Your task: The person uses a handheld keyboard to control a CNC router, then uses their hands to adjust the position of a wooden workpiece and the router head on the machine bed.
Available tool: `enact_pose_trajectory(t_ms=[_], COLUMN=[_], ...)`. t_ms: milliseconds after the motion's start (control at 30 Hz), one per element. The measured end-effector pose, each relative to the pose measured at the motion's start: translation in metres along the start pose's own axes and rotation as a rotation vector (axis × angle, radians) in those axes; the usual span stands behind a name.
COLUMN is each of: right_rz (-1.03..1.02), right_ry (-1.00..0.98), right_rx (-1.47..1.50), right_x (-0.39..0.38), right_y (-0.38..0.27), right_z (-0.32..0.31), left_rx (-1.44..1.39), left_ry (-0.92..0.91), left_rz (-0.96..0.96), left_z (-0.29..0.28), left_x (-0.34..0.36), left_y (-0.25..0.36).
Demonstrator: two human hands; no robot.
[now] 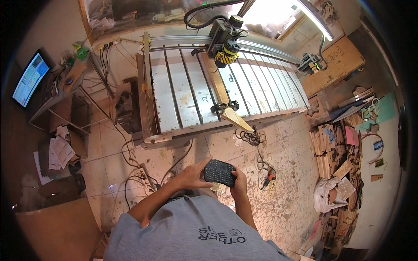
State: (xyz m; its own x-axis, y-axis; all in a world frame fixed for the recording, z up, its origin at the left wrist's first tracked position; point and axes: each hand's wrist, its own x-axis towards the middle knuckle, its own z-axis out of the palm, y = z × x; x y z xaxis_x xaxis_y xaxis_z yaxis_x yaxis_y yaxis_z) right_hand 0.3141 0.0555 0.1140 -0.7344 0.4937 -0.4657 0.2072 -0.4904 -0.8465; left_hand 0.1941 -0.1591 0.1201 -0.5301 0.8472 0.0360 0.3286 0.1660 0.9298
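A small black handheld keyboard is held in front of my torso, between my two hands. My left hand grips its left edge, with the fingers partly hidden behind it. My right hand holds the right edge, its thumb near the upper right corner. Ahead of me stands a CNC router with a slotted bed. Its yellow-and-black spindle hangs over a long wooden strip. Two black clamps sit at the strip's near end, beside a short wood piece.
A lit monitor stands on a desk at the left. Cables and a power strip lie on the littered tile floor, with another coiled cable below the bed. Stacked wood offcuts and a white bag line the right side.
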Motion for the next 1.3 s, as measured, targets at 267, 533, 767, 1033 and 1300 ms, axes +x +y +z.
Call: enact_pose_trajectory(t_ms=[267, 533, 767, 1033, 1300], right_rz=[0.028, 0.028, 0.031, 0.018, 0.022], right_ry=[-0.005, -0.020, -0.033, -0.031, -0.009], right_rx=[0.021, -0.017, -0.015, -0.011, -0.021], right_x=[0.002, 0.007, 0.010, 0.010, 0.009], right_y=[0.004, 0.005, 0.005, 0.010, 0.009], right_z=[-0.001, 0.003, 0.006, -0.002, 0.000], left_rx=[-0.023, -0.030, -0.043, -0.050, -0.016], left_ry=[-0.024, -0.050, -0.072, -0.075, -0.041], left_rz=[-0.033, -0.116, -0.148, -0.131, -0.072], left_z=[0.003, -0.003, -0.008, -0.008, -0.001], left_x=[-0.003, -0.004, -0.004, -0.004, -0.003], left_y=[-0.007, -0.007, -0.005, -0.002, -0.010])
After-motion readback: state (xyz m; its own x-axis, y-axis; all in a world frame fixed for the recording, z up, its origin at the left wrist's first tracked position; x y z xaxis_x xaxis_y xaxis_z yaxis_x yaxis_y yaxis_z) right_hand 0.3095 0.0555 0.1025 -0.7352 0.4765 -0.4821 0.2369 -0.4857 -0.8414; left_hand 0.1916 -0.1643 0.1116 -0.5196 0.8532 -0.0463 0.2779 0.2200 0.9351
